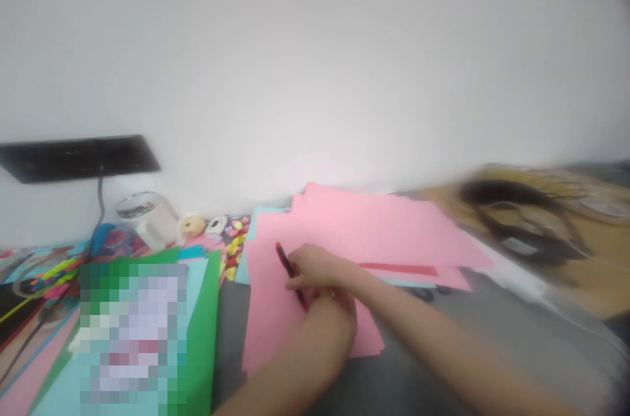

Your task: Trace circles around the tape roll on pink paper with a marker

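Note:
My right hand [315, 266] reaches in from the right and pinches a black pen with red ends [284, 258]. The pen slants over a sheet of pink paper [268, 331]. Coming from the lower left, my left hand [337, 317] is bent over the same paper, just below my right hand and close to the pen's lower end. Its fingers are mostly hidden, so I cannot see what they do. More pink sheets [384, 226] lie stacked behind, with a red strip [403, 269] along their front edge.
On the left, green sheets [204, 337] carry light blue paper and a pixelated patch. A white mug-like cup [155, 222], small toys [193, 226] and colourful bits stand near the wall. To the right lie a blurred black object [522, 222] and a white power strip [512, 275] with a cable.

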{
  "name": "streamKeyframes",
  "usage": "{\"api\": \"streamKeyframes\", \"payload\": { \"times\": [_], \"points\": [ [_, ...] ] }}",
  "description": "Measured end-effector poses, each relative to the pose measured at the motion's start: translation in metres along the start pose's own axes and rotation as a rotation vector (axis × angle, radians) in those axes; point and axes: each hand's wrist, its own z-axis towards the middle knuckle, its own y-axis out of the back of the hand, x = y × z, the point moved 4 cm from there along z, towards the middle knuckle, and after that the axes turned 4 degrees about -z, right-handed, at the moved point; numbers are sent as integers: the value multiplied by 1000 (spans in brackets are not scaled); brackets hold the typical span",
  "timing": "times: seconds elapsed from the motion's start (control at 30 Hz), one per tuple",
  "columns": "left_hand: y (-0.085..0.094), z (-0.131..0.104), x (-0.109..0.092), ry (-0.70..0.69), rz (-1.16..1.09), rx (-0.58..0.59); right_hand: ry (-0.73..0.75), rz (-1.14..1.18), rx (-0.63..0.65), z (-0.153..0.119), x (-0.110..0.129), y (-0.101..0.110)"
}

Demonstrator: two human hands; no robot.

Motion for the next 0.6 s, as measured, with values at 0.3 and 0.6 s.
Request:
{"api": "streamKeyframes", "payload": {
  "times": [0.3, 0.6],
  "points": [
    [13, -14, -6, -176, 316, 91, -266, 6, -194, 0, -35, 0],
    [28, -14, -3, -183, 199, 201, -506, 79, -365, -13, -74, -7]
  ]
}}
